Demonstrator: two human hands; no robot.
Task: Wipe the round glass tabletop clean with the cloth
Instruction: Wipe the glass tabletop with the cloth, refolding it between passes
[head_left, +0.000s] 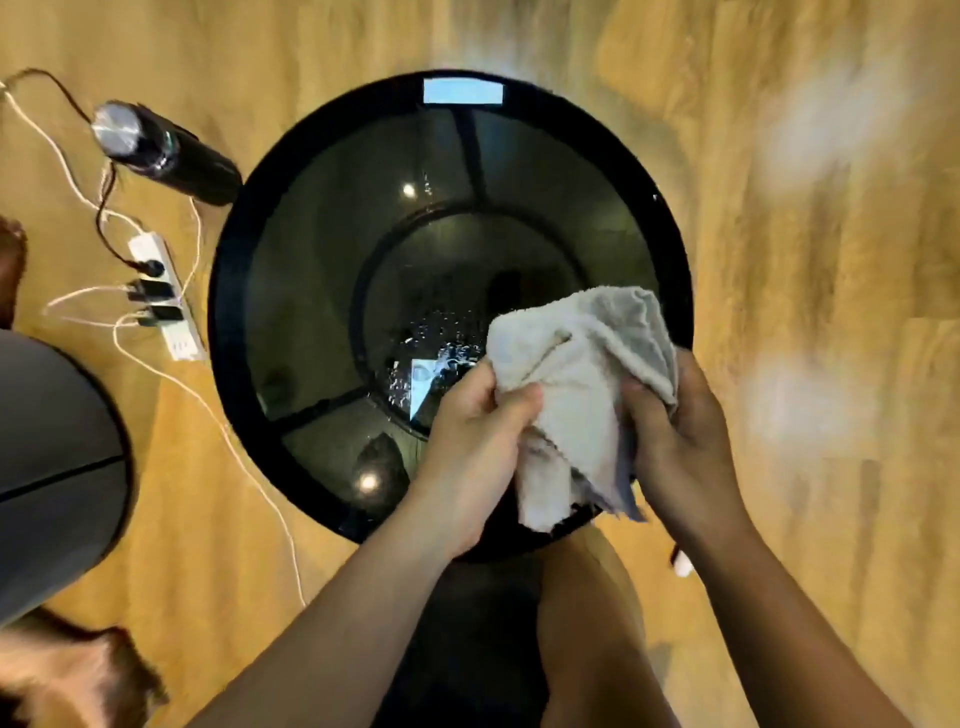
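The round glass tabletop (322, 249) has a black rim and dark glass, seen from straight above. Water drops (431, 338) speckle the glass near its middle, just left of the cloth. A crumpled beige cloth (582, 374) hangs over the near right part of the table. My left hand (467, 441) grips its left side and my right hand (675, 441) grips its right side. Both hands hold the cloth bunched above the glass; whether it touches the glass I cannot tell.
A black bottle with a silver cap (156, 150) stands on the wooden floor left of the table. A white power strip (163, 296) with plugs and trailing cables lies beside it. A second round table (57, 467) sits at the left edge. My leg (587, 623) shows below.
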